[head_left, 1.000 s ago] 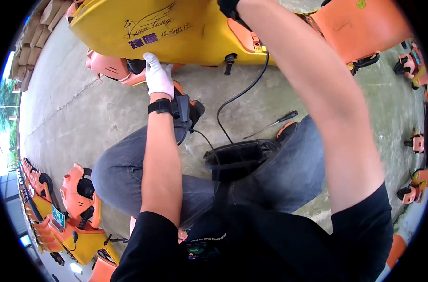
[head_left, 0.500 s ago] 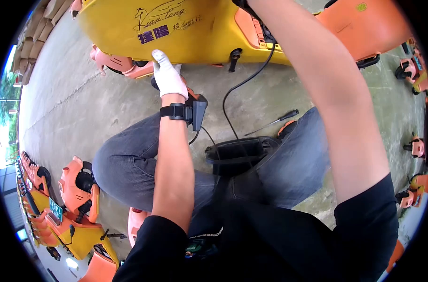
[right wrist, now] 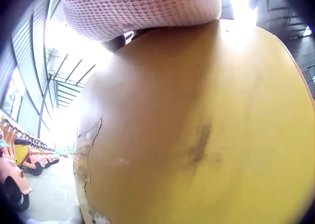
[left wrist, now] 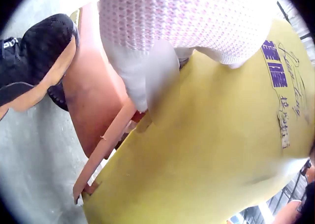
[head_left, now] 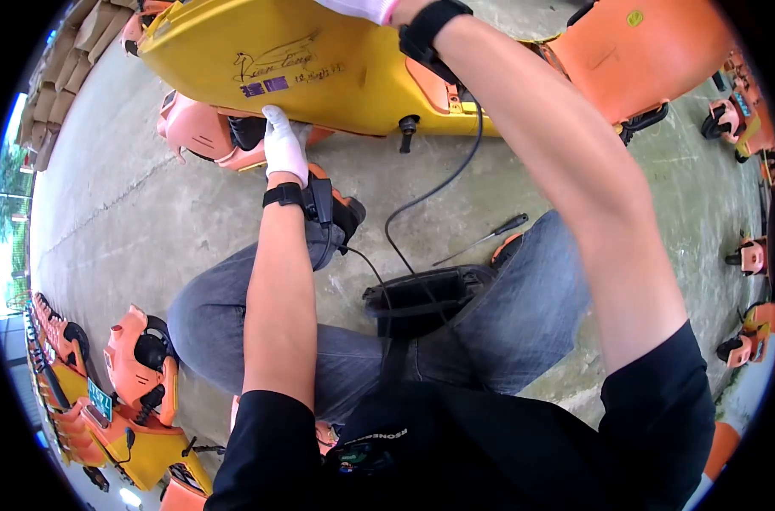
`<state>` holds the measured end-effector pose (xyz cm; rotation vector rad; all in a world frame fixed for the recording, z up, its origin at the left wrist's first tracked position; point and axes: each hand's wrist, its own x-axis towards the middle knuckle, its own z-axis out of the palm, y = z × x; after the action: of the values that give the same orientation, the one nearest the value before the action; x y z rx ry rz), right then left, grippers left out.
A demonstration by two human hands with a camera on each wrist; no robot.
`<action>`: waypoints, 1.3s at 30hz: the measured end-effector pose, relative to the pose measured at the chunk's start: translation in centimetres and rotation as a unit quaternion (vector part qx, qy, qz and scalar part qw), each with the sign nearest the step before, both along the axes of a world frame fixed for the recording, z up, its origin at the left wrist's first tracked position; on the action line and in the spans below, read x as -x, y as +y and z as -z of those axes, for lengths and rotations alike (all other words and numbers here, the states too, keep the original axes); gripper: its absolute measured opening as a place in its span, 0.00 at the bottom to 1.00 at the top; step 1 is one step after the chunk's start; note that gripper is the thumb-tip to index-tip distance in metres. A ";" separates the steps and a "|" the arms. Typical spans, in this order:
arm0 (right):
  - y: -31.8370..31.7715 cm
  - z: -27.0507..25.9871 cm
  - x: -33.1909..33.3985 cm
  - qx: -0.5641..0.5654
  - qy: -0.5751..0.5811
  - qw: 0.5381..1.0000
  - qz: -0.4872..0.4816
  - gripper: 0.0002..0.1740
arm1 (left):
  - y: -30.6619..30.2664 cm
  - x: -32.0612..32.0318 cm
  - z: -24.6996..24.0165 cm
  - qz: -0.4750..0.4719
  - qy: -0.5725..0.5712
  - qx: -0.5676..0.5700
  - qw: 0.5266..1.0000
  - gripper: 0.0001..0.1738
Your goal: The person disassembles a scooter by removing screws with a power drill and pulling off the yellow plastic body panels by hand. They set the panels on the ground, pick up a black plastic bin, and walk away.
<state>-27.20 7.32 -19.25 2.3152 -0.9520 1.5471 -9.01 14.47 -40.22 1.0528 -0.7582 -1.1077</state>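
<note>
The yellow body panel (head_left: 353, 77) of a scooter, with black lettering and a purple label, spans the top of the head view. On its near lower edge is my white-gloved left hand (head_left: 285, 146), the thumb laid on the yellow face. The left wrist view shows that glove (left wrist: 177, 27) pinching the panel edge beside an orange strip (left wrist: 101, 147). My right hand (head_left: 362, 7) reaches over the panel at the top of the head view. In the right wrist view its glove (right wrist: 142, 12) lies across the top edge of the yellow panel (right wrist: 236, 135); its fingers are hidden.
A black open bin (head_left: 421, 298) stands between the legs, with a black cable (head_left: 426, 194) running from the scooter towards it. A screwdriver (head_left: 490, 234) lies on the concrete floor. An orange seat (head_left: 643, 55) is at upper right, parked scooters (head_left: 140, 358) at lower left.
The scooter and both hands sit a little lower in the head view, where part of my right glove now shows. My left hand has stayed at the panel's lower edge.
</note>
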 end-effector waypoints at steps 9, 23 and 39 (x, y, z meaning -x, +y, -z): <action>-0.7 -0.5 0.3 0.019 0.026 0.999 0.021 0.21 | 2.2 1.4 -0.1 -0.054 0.022 -0.005 0.998 0.45; -2.4 0.6 -1.0 0.022 -0.031 0.998 0.053 0.20 | 2.7 1.7 -4.1 -0.274 -0.199 0.028 0.940 0.15; -3.3 -0.1 0.5 -0.001 -0.018 1.000 0.015 0.23 | -3.5 -9.1 -26.4 -0.067 -0.676 0.208 0.704 0.15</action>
<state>-27.67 4.05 -19.15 2.2724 -0.9923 1.5811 0.06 11.00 -13.79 1.3969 -1.9288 0.2154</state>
